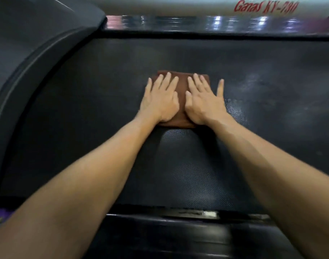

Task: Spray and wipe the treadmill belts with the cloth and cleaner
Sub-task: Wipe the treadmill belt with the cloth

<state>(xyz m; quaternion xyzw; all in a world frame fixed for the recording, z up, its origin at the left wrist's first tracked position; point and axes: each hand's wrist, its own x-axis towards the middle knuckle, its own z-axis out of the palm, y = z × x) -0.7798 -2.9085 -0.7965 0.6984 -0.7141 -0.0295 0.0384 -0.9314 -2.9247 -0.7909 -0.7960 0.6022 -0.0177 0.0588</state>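
Observation:
A folded brown cloth [182, 101] lies flat in the middle of the black textured treadmill belt [85, 113]. My left hand [160, 99] presses on the cloth's left half with straight, spread fingers. My right hand [204, 100] presses on its right half, also flat; its outermost finger reaches past the cloth onto the belt. Wet patches shine on the belt to the right of the cloth. No cleaner bottle is in view.
The dark grey motor cover [29, 43] curves along the left. A black side rail [197, 227] runs across the near edge, another side rail [216, 32] across the far edge. Beyond it, a white panel [178, 4] carries red lettering.

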